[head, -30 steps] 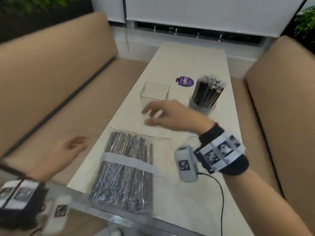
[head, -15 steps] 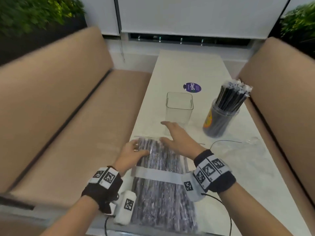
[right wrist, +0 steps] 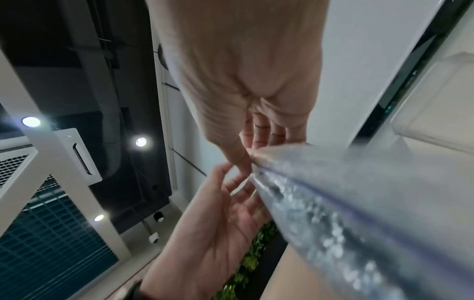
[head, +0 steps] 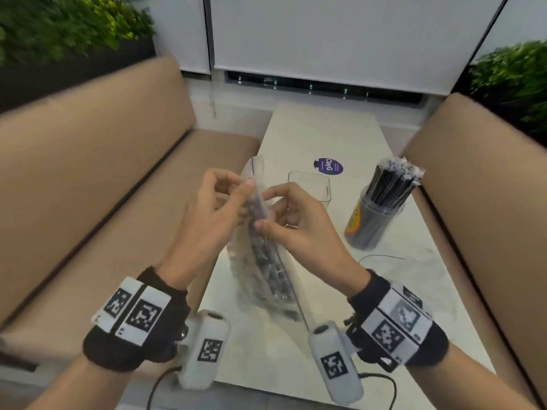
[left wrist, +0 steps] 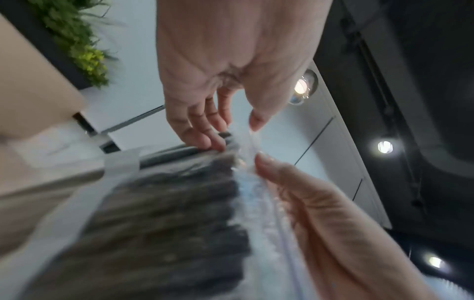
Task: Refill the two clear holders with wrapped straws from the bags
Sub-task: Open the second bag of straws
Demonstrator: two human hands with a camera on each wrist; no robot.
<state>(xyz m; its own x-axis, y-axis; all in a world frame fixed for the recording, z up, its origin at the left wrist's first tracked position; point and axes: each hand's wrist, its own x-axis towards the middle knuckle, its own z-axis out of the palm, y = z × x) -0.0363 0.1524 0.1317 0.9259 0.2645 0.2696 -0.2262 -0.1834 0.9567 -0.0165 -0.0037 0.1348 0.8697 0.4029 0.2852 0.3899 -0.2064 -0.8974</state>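
Note:
A clear zip bag of wrapped straws (head: 262, 261) stands on edge above the table, its lower end near the tabletop. My left hand (head: 238, 189) pinches the bag's top edge from the left. My right hand (head: 268, 210) pinches the same edge from the right. In the left wrist view the left fingers (left wrist: 205, 140) and thumb sit on the bag (left wrist: 166, 213) at its zip strip. In the right wrist view the right fingers (right wrist: 243, 160) grip the bag's edge (right wrist: 346, 203). An empty square clear holder (head: 313, 184) stands behind the hands. A round holder (head: 374, 220) at the right is full of straws.
A purple round sticker (head: 328, 166) lies on the pale table (head: 325, 134) behind the square holder. Tan bench seats (head: 88, 187) flank the table on both sides. A thin black cable (head: 381, 256) crosses the table near the round holder.
The bag lay flat on the table with both hands resting on it; now both hands have lifted it on edge and pinch its top.

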